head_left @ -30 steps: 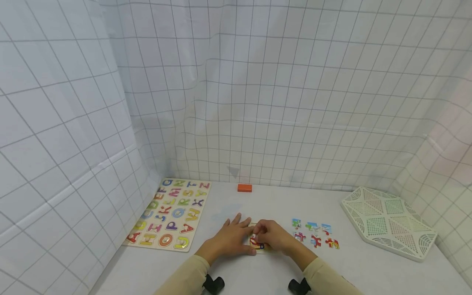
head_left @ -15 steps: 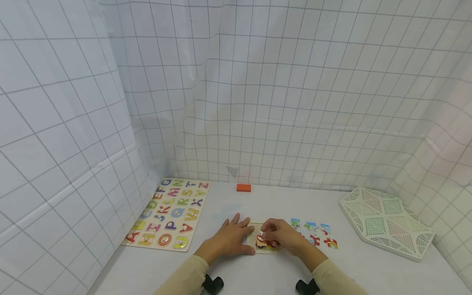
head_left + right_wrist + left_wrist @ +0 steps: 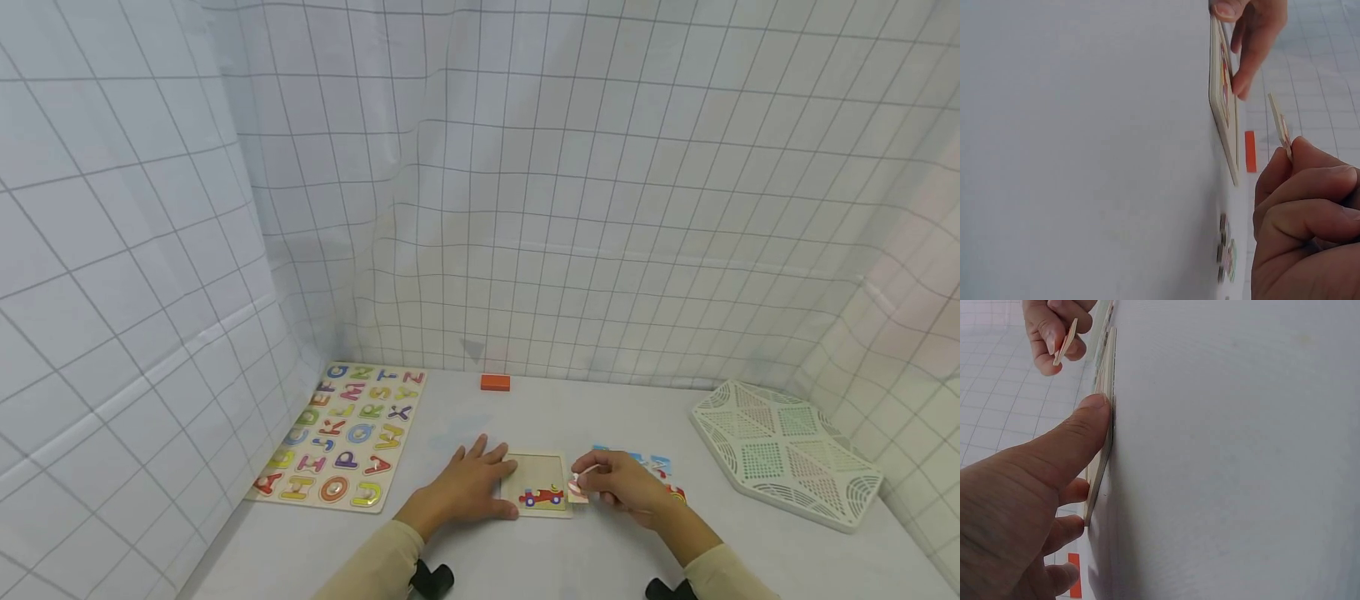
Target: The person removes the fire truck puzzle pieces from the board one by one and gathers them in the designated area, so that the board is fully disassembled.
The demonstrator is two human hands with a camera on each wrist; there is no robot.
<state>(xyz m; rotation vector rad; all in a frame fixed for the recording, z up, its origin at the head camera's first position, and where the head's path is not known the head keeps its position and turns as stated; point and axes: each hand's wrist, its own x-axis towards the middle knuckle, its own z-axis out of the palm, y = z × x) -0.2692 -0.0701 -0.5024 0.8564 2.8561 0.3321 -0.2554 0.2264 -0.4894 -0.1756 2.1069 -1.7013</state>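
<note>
Puzzle piece (image 3: 577, 493) tilts in midair just off the right edge of the wooden board (image 3: 536, 470), jutting leftward from the right hand (image 3: 624, 485), whose thumb and fingertip pinch it; left hand (image 3: 467, 486), fingers spread, rests along the board's left edge, farther away

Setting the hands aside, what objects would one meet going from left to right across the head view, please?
Alphabet board, orange block, wooden puzzle tray, held puzzle piece, loose puzzle pieces, white lattice board.
</note>
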